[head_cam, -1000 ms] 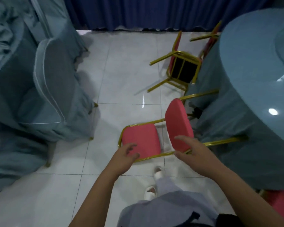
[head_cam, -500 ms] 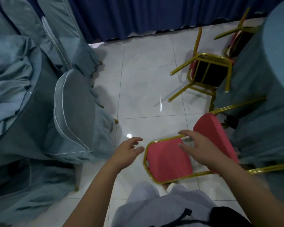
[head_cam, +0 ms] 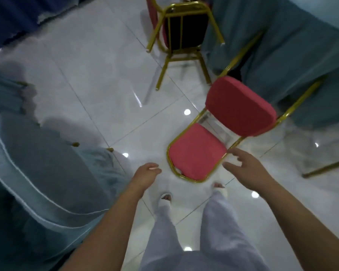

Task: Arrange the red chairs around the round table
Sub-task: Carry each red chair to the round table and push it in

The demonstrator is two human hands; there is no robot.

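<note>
A red chair (head_cam: 197,153) with a gold frame lies tipped on the white floor, its legs running under the blue-grey cloth of the round table (head_cam: 294,47) at the upper right. Its backrest pad is near my feet and its seat pad points toward the table. My right hand (head_cam: 247,169) hovers open beside the backrest's right edge, fingers spread, holding nothing. My left hand (head_cam: 145,173) is open just left of the backrest, apart from it. A second red chair (head_cam: 182,30) lies overturned at the top, black underside showing.
A chair in a blue-grey cover (head_cam: 47,173) stands close on my left. More covered furniture (head_cam: 4,94) fills the left edge and a dark blue curtain (head_cam: 18,12) the top left. My feet (head_cam: 165,200) are on the tiles just below the tipped chair.
My view has swung down and right, so the chairs sit higher in frame. Both hands have drawn back off the fallen chair's pads to either side of the backrest.
</note>
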